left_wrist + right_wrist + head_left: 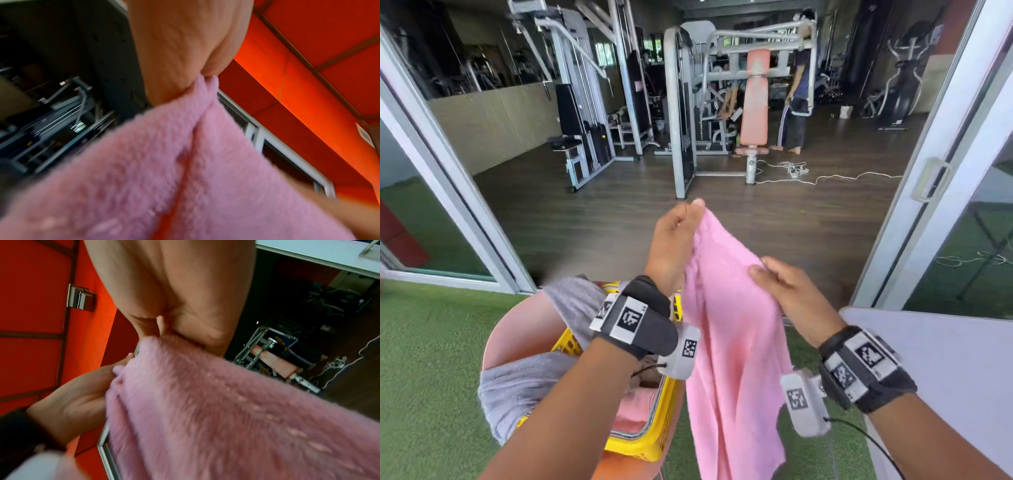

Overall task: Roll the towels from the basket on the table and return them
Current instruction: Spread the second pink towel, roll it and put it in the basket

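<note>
A pink towel (732, 342) hangs in the air in front of me, held up by both hands. My left hand (681, 236) pinches its top corner, raised highest; the left wrist view shows the towel (185, 170) gathered under that hand (185, 48). My right hand (787, 287) pinches the towel's upper right edge, lower down; in the right wrist view the towel (226, 410) spreads below that hand (180, 301), with the left hand (78, 402) beside it. A yellow basket (650, 442) stands below my left forearm, with grey towels (517, 387) draped over its rim and pink cloth inside.
The basket sits on a pink round stool (513, 329) on green artificial turf (424, 359). A white table (941, 370) lies at the right. Sliding glass doors (941, 164) frame a gym with weight machines (736, 102) and a standing person (796, 99) far off.
</note>
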A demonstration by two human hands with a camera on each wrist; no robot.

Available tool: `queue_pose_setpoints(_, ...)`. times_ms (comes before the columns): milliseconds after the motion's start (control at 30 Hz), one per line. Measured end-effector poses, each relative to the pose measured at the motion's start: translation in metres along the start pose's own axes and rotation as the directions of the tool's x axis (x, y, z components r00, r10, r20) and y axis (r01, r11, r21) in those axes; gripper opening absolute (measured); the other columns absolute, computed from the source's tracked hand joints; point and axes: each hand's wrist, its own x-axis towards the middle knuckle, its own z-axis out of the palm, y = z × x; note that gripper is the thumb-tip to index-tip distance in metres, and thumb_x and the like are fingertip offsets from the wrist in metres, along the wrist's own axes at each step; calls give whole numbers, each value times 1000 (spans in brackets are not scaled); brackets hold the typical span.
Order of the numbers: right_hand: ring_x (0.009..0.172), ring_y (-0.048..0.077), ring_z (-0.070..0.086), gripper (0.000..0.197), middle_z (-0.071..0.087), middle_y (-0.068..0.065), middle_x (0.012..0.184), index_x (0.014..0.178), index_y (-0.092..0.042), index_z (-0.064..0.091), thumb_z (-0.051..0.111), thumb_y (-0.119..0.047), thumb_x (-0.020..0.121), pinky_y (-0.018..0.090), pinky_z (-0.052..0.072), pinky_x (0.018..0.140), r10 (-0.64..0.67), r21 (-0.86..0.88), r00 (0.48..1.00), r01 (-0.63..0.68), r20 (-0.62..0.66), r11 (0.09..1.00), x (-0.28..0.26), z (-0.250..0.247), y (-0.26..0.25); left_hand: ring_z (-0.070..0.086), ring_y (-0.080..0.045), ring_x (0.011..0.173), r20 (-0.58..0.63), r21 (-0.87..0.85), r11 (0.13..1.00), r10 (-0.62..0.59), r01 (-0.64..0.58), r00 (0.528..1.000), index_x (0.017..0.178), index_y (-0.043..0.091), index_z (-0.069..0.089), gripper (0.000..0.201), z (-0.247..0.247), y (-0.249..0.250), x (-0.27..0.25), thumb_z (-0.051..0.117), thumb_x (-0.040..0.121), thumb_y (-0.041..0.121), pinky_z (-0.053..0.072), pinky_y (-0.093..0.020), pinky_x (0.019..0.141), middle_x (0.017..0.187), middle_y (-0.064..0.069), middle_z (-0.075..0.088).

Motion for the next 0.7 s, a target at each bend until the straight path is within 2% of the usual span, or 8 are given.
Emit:
queue_pose_setpoints(100, 78, 3, 53, 15, 63, 1, 83, 93, -5, 64, 54, -15, 97, 17, 40, 74, -77, -49, 994, 73, -76, 996, 21, -13, -19, 41, -10, 63, 194, 170, 985, 5, -39, 981, 64, 10, 55, 38, 13, -6, -22, 62, 90, 37, 33, -26, 61, 63, -2, 45)
queue_pose_setpoints(167, 76, -2, 58, 11, 66, 0, 83, 98, -2, 62, 54, -10, 96, 11, 42, 73, -97, -27, 993, 95, -66, 995, 32, -15, -29, 35, -8, 60, 376, 125, 992, -53, 6, 925, 64, 10, 55, 30, 24, -12, -38, 67, 87, 26, 28, -22, 56, 62, 0, 39)
queue_pose_setpoints(233, 67, -5, 55, 9, 61, -5, 77, 96, -1, 60, 55, -9, 96, 8, 40, 67, -89, -17, 993, 88, -82, 996, 29, -13, -26, 38, -9, 62, 373, 56, 996, -80, 64, 924, 71, 1, 55, 23, 24, -18, -34, 72, 83, 13, 30, -23, 57, 65, -2, 42)
queue_pose_setpoints(300, 64, -1, 45, 18, 52, -4, 73, 87, 0, 60, 55, -14, 96, 11, 35, 61, -51, -43, 996, 48, -77, 998, 16, -12, -8, 48, -18, 73, 304, -80, 990, -87, 116, 949, 82, -13, 53, 30, 16, -18, -23, 70, 82, 12, 38, -28, 65, 77, -11, 50)
queue_pose_setpoints(400, 68, 4, 40, 18, 46, -1, 73, 83, -6, 60, 55, -16, 97, 21, 33, 63, 29, -71, 998, -32, -51, 997, 1, -14, 14, 49, -20, 70, 188, -255, 952, -123, 169, 974, 79, -4, 49, 26, 3, -16, -11, 67, 85, 13, 40, -32, 66, 76, -13, 47)
queue_pose_setpoints(500, 74, 6, 51, 10, 63, 6, 80, 91, -12, 65, 57, -15, 96, 21, 40, 72, -52, -108, 994, 41, -100, 993, 12, -19, 3, 49, -16, 64, 170, -111, 980, -142, 162, 975, 64, 7, 49, 30, 11, -23, -20, 70, 85, 14, 40, -28, 63, 66, -7, 52)
queue_pose_setpoints(600, 66, 5, 56, 5, 64, 9, 78, 96, -8, 62, 58, -10, 94, 15, 43, 65, -150, -36, 986, 148, -77, 988, 32, -18, -29, 41, -19, 76, 343, 45, 990, -140, 132, 929, 79, -16, 50, 55, 27, -29, -35, 78, 75, 31, 33, -32, 67, 79, -10, 45)
queue_pose_setpoints(700, 62, 1, 52, 6, 60, 0, 72, 92, -5, 60, 59, -11, 94, 14, 40, 61, -150, -22, 985, 149, -81, 989, 35, -12, -33, 47, -16, 69, 332, -93, 984, -114, 153, 936, 73, -11, 48, 36, 22, -18, -31, 70, 84, 15, 38, -27, 64, 73, -9, 48)
